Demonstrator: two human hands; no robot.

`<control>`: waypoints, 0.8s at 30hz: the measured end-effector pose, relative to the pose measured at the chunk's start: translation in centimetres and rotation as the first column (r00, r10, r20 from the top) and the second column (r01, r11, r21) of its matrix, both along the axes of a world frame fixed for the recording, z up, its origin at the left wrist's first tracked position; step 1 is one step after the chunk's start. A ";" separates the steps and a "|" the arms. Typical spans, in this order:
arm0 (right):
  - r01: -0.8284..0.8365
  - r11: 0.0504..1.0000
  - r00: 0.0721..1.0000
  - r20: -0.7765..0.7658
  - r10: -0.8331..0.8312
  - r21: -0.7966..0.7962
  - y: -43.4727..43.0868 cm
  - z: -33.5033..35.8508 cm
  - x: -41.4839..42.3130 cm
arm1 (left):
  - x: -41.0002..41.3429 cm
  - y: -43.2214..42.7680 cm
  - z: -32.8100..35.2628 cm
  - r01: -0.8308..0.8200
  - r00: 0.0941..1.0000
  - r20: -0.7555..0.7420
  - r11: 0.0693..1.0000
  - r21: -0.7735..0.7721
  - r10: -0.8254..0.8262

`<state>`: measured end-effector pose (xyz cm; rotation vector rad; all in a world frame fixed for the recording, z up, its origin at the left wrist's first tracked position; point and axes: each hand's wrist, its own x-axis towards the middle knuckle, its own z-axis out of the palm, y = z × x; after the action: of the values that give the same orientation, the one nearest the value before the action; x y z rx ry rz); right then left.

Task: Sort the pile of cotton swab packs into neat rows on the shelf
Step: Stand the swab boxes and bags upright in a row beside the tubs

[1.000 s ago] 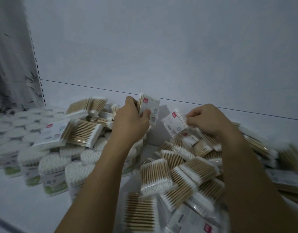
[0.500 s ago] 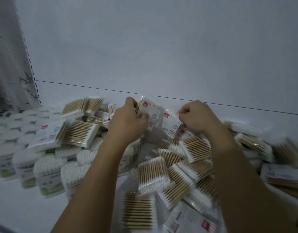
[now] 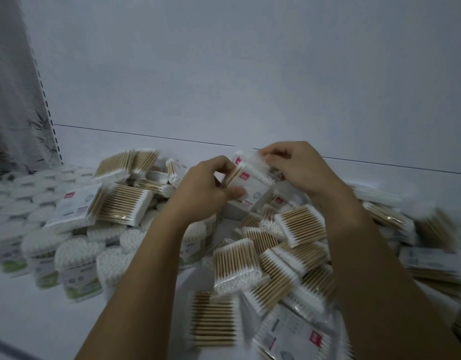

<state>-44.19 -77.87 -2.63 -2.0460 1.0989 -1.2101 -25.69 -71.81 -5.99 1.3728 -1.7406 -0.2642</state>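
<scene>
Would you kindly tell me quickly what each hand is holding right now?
Left hand: closed, gripping two cotton swab packs held together, thumb on the front face.
Right hand: closed, fingertips pinching the top edge of those same packs.

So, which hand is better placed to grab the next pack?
Right, probably. The left hand grips the held packs from the side, while the right hand only pinches their top edge, and the pile lies mostly below it.
</scene>
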 end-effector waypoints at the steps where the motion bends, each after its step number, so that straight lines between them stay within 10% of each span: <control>1: -0.008 1.000 0.998 0.060 0.006 0.030 0.0 0.0 0.1 | 0.2 -0.1 0.1 -0.022 0.999 -0.040 0.999 -0.028 0.021; 4: 0.178 0.981 0.963 -0.191 -0.191 -0.083 -0.9 -0.2 -0.1 | 1.1 -0.3 0.4 -0.135 0.983 -0.138 0.985 -0.106 0.120; 8: 0.062 0.998 0.582 -0.812 -0.057 -0.025 -0.8 -1.5 2.3 | 1.7 -0.3 0.5 -0.267 0.950 -0.212 0.949 -0.166 0.230; 14: 0.010 0.996 0.180 -0.980 0.086 0.089 -2.3 -4.8 5.3 | 1.7 -0.7 0.1 -0.267 0.956 -0.152 0.959 -0.091 0.252; 24: -0.128 0.962 0.337 -0.901 0.273 0.243 -1.0 -3.0 2.9 | 1.4 -1.2 -0.6 -0.269 0.962 -0.054 0.963 0.005 0.269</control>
<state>-41.31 -78.87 -5.67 -2.6805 1.2272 0.3532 -24.31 -73.02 -6.59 1.5665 -1.4878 -0.1466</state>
